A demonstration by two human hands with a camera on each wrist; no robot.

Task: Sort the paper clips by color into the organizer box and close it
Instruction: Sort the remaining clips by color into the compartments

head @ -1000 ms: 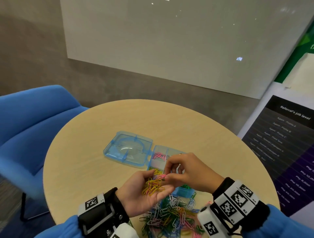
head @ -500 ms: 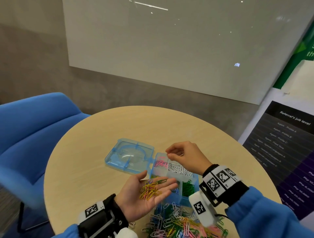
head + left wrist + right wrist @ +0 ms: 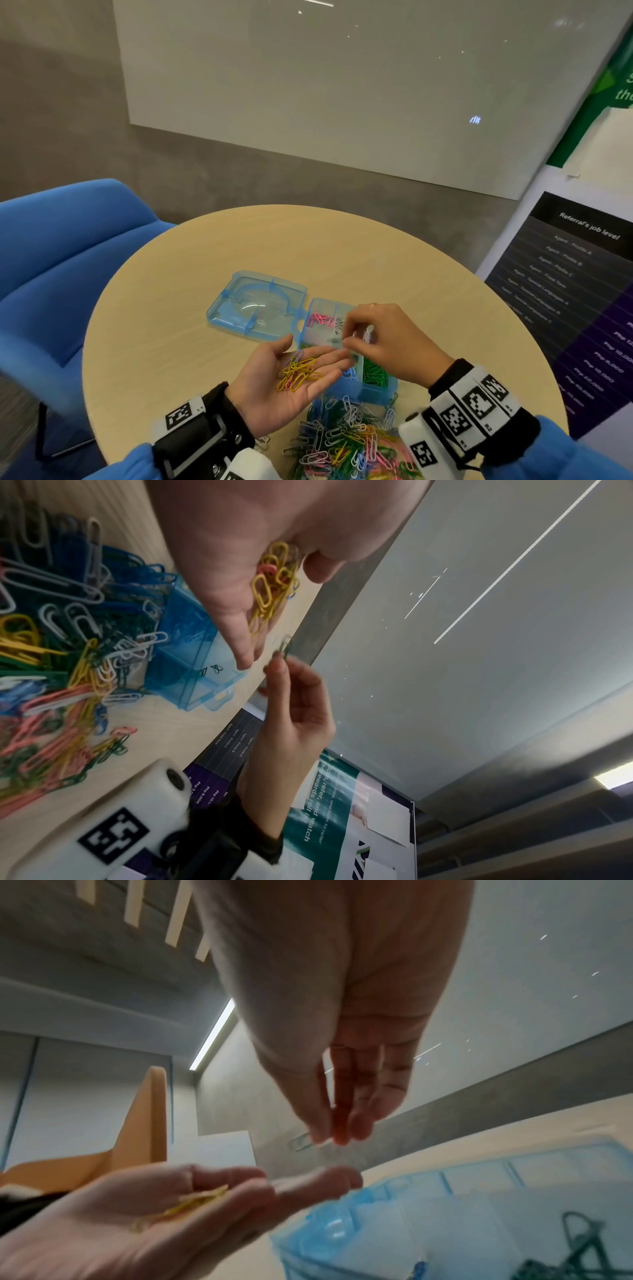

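Right hand point(image 3: 383, 339): back from the organizer box point(image 3: 346, 346), now pinching 1 green clip point(image 3: 285, 645) over left fingertips
Left hand point(image 3: 291, 380): open, palm up, cradling yellow clips point(image 3: 298, 373)
Meaning: green compartment next
Pile point(image 3: 346, 442): unsorted on tabletop point(image 3: 164, 325)

Right hand point(image 3: 390, 342) hides part of the organizer box point(image 3: 373, 390).
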